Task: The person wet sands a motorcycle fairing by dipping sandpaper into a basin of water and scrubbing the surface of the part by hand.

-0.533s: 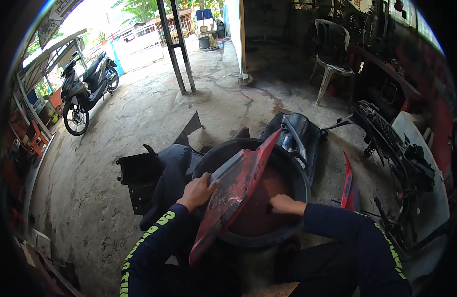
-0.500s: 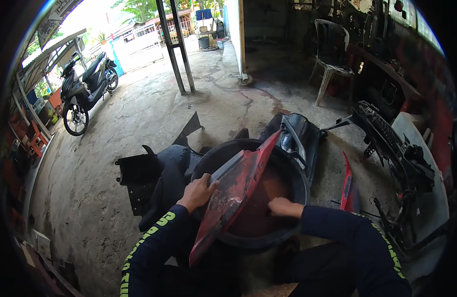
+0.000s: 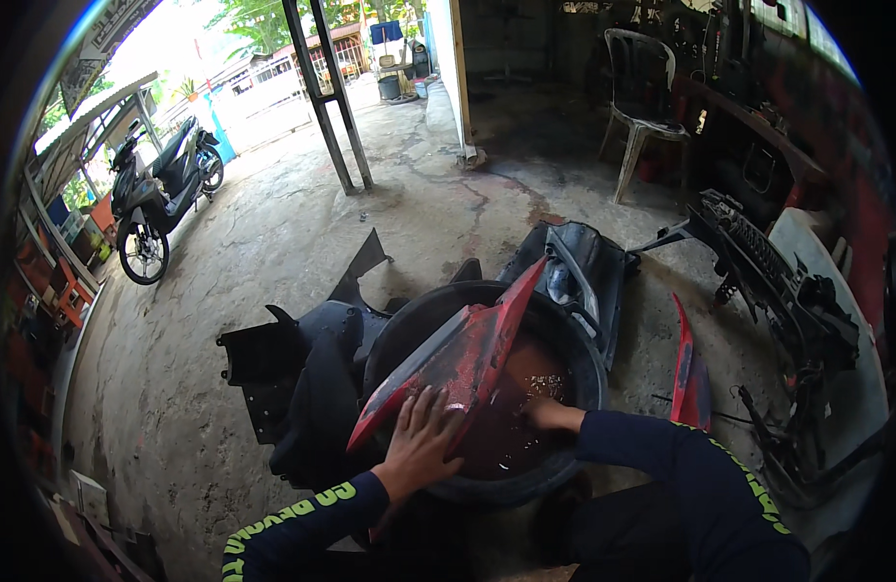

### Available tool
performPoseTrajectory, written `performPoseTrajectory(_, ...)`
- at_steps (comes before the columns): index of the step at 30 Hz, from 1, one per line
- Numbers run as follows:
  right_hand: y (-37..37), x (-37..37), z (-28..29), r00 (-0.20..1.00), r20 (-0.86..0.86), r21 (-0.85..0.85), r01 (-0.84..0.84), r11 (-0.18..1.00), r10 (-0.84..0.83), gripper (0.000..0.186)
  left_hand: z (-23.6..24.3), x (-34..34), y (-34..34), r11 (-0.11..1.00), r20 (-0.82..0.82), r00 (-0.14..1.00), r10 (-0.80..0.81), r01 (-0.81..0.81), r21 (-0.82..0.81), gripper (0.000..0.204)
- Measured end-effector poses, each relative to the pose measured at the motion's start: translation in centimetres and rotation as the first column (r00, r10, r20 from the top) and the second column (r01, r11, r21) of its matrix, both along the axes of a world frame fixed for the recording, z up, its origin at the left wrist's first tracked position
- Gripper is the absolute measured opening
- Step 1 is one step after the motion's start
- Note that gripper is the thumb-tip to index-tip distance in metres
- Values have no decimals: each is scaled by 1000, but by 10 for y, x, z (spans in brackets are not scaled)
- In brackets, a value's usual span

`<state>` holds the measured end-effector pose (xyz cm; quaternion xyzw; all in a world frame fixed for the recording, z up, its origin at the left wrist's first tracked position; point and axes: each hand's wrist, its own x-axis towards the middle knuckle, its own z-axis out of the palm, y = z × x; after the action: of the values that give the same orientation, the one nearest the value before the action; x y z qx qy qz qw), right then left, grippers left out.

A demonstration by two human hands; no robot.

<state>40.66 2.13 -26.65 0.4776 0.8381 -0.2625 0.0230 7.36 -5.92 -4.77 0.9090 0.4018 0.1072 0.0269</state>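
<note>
A scuffed red motorcycle body panel [image 3: 457, 354] leans slantwise across a round black basin [image 3: 591, 369], its pointed end up over the far rim. My left hand [image 3: 423, 441] lies on the panel's near part with fingers stretched out. Inside the basin is murky reddish water [image 3: 506, 427] with bright glints on its surface. My right hand [image 3: 550, 414] reaches into the basin at the water, to the right of the panel; its fingers are hidden, so whether it holds anything does not show.
Black plastic body parts [image 3: 317, 354] lie left of the basin. A dark panel [image 3: 574, 262] sits behind it, and another red panel [image 3: 690, 378] to the right. A black frame [image 3: 778, 291] stands farther right. Beyond are a plastic chair [image 3: 642, 116], a metal post [image 3: 329, 107] and a parked scooter [image 3: 162, 194].
My left hand has gone from gripping the panel's left edge to lying flat lower on its face. The panel has tilted and shifted. My right hand has dipped lower, and glints now show on the water.
</note>
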Motion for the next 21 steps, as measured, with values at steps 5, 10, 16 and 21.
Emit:
performPoseTrajectory(5,-20,-29,29,994,25,-47,-107,993,108,37,1,23,16,999,-61,997,36,-37,-17,95)
performPoseTrajectory(10,-34,-33,53,989,70,-140,-122,983,132,36,-6,59,67,993,2,995,99,-99,-62,105)
performPoseTrajectory(16,-36,-32,46,987,70,-198,-129,972,145,35,-22,62,74,995,-62,993,97,-98,1,103)
performPoseTrajectory(21,-17,-10,2,982,46,-146,190,971,-185,36,-6,29,39,1000,45,999,-6,6,0,95)
